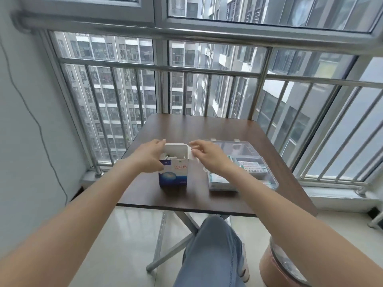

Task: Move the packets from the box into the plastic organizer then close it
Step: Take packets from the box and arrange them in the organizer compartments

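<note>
A small white and blue box (173,176) with red characters stands upright near the front of the brown table (207,129), its top flaps open. Packets (174,157) show inside it. My left hand (150,154) grips the box's left side, thumb on the front face. My right hand (207,156) pinches the right top flap. To the right lies the clear plastic organizer (271,179), its lid (238,148) swung back, with white and green packets (251,167) in its compartments.
A metal railing (207,69) and windows stand just behind the table. My jeans-clad leg (213,251) is under the front edge. A pink round stool (277,264) sits at lower right. A cable (39,125) hangs on the left wall.
</note>
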The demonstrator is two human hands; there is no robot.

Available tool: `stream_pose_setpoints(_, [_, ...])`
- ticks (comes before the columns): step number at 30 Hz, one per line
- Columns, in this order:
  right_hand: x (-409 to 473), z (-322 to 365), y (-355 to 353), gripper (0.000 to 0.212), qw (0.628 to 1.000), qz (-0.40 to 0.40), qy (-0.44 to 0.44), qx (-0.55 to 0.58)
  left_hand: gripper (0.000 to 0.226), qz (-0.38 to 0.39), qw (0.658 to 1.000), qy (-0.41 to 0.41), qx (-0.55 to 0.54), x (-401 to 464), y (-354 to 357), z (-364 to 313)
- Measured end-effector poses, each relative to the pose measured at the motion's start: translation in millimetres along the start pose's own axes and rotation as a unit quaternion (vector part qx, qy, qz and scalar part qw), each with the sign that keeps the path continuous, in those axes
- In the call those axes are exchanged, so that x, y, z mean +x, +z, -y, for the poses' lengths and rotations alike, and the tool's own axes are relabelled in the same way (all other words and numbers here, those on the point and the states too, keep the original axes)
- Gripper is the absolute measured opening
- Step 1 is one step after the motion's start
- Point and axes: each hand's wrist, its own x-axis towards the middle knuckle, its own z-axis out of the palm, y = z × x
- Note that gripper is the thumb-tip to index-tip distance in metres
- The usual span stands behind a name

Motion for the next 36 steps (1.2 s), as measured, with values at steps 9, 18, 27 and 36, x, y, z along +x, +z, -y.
stream_pose_setpoints(9, [-31, 11, 23, 0.014, 0.979, -0.076, -0.159, -0.101, 0.079, -0.171, 0.980, 0.103, -0.023, -36, 25, 13])
stream_pose_setpoints(18, [-27, 33, 31, 0.025, 0.951, 0.010, -0.137, -0.277, 0.072, -0.199, 0.974, 0.108, -0.018, -56, 33, 10])
stream_pose_setpoints(27, [-22, 47, 51, 0.024, 0.927, 0.008, -0.159, -0.341, 0.071, -0.185, 0.973, 0.120, -0.072, -48, 35, 15])
stream_pose_setpoints(36, [-9, 44, 60, 0.030, 0.931, 0.017, -0.139, -0.336, 0.074, -0.185, 0.970, 0.125, -0.100, -43, 34, 19])
